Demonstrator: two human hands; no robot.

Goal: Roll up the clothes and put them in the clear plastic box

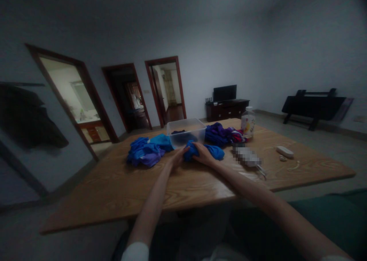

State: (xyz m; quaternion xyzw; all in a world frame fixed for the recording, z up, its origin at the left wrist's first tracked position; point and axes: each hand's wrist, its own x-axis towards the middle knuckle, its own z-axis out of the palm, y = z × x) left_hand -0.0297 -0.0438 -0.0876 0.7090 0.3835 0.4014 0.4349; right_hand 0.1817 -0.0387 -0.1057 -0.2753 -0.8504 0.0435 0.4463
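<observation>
— Where are your hands?
— At the centre of the frame. Your left hand grips the near left side of a blue cloth, and your right hand curls over it from the right. The cloth is bunched between them; you can't tell how tightly.
— Where does that cloth lie?
— Right in front of your clear plastic box, over the wooden table; blue fabric also shows beyond your right hand. Dark fabric sits inside the box.
— And around it?
— Left of centre, you have a blue and purple heap. Right of the box lies purple clothing, with a white-capped bottle beside it. Nearer you, right of centre, is a blurred-out white item; farther right, a white case.
</observation>
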